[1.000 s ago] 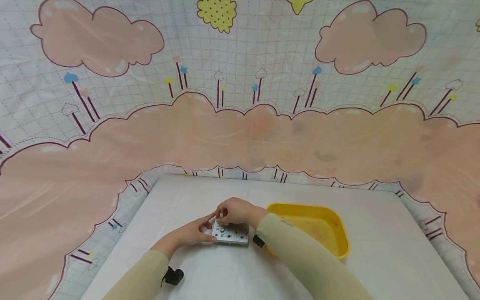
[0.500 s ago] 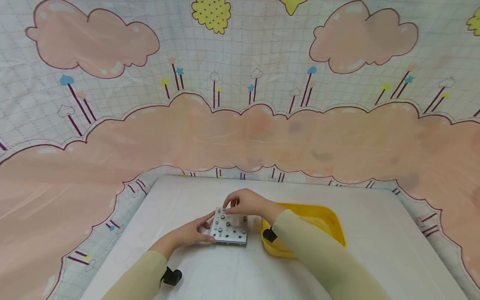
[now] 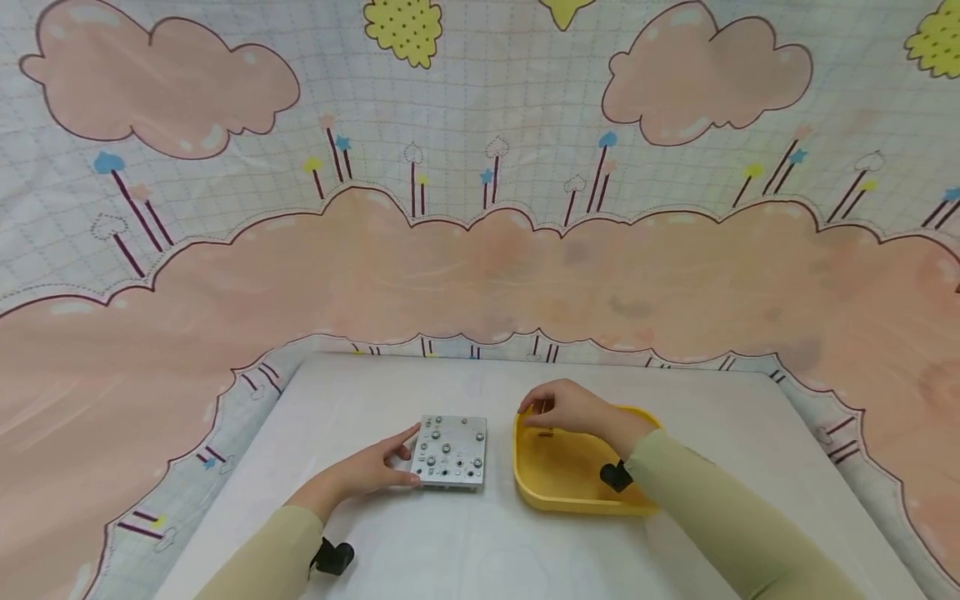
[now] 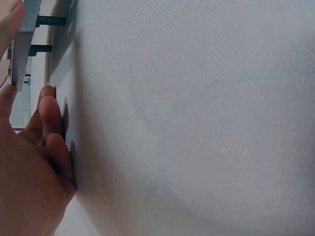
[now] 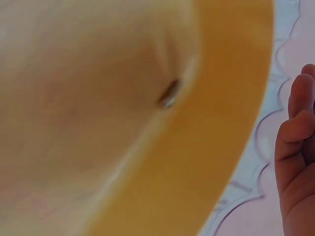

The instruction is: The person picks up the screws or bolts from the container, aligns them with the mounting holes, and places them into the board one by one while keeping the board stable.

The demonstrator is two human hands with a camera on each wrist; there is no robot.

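A square silver metal plate (image 3: pixel 467 454), studded with several screws, stands on the white table. Beneath it, screw shanks (image 4: pixel 51 20) stick out in the left wrist view. My left hand (image 3: pixel 367 468) holds the plate's left side, with thumb and index finger at its edge and the other fingers lower, near the table. Over the far left part of a yellow tray (image 3: pixel 570 505) is my right hand (image 3: pixel 573 407), its fingers loosely bent. Just below its fingertips is a small dark metal piece (image 5: pixel 170 93), like a screw, blurred near the tray's wall in the right wrist view.
The tray stands to the right of the plate with a gap of white table (image 3: pixel 498 533) between them. A printed cloth (image 3: pixel 480 275) with clouds hangs behind and around the table. Black wrist cameras (image 3: pixel 332 557) are strapped at both sleeves.
My right hand has left the plate's far part and moved right to above the tray. A small metal piece now shows in the tray. The left hand stays at the plate.
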